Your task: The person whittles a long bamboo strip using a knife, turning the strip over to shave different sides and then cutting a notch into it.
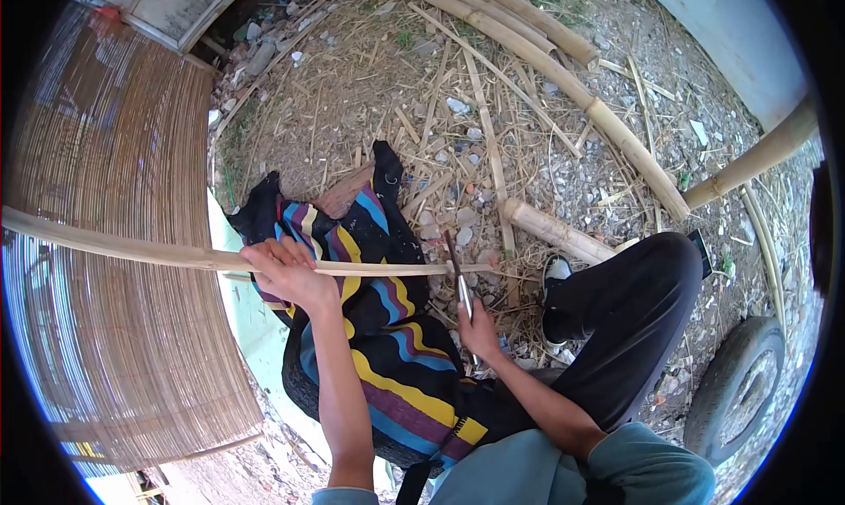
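Note:
My left hand [293, 274] is closed around a long bamboo strip [141, 248] that runs in from the left edge and across my lap. In my right hand [480, 331] is a knife [464, 291] with a dark blade and a shiny metal handle. The blade crosses the strip near its right end, where the strip looks split lengthwise. Beneath the strip, a black cloth with yellow, blue and purple stripes [400, 386] covers my left leg.
A woven bamboo screen [132, 241] stands on the left. Thick bamboo poles [563, 78] lie at the upper right, and a shorter bamboo piece [559, 230] lies by my shoe [556, 281]. A tire [738, 391] is at the lower right. Shavings and stones litter the ground.

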Demonstrator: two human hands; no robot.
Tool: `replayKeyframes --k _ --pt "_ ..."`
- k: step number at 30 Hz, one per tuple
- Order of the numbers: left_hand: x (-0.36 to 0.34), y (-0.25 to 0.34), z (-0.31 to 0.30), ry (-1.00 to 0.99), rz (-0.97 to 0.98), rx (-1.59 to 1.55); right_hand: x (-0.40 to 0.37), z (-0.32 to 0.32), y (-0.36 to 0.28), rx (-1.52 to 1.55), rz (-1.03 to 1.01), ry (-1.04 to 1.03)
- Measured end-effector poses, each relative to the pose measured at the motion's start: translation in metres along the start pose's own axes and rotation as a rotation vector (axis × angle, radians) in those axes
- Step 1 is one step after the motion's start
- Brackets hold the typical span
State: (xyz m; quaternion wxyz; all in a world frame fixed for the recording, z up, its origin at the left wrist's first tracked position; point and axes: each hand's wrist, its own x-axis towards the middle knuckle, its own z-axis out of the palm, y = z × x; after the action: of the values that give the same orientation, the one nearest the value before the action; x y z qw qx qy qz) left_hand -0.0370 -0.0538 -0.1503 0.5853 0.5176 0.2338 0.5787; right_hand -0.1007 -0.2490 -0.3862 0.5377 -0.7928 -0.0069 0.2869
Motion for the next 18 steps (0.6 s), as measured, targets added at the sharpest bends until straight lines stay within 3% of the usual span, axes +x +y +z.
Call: replayKeyframes --k 6,8,10,11,14,18 --pt "0.002 0.001 -0.009 -0.019 -0.023 -0.038 -0.031 -0.011 -0.097 0.076 -0.251 -0.190" --pt "0.009 0.006 -0.017 -0.400 -0.285 -0.333 -0.029 -0.014 -0.100 -0.021 -0.294 -0.204" --pt "0.021 0.010 -0.025 -0.647 -0.432 -0.290 -0.024 -0.024 -0.086 -0.077 -0.218 -0.198" --pt "0.022 0.011 -0.025 -0.673 -0.395 -0.202 -0.022 -0.029 -0.075 -0.110 -0.180 -0.185" --pt "0.016 0.012 -0.018 -0.680 -0.325 -0.153 -0.013 -0.042 -0.026 -0.164 -0.124 -0.139" --pt "0.008 0.010 -0.020 -0.653 -0.312 -0.211 -0.011 -0.045 -0.031 -0.062 0.019 -0.141"
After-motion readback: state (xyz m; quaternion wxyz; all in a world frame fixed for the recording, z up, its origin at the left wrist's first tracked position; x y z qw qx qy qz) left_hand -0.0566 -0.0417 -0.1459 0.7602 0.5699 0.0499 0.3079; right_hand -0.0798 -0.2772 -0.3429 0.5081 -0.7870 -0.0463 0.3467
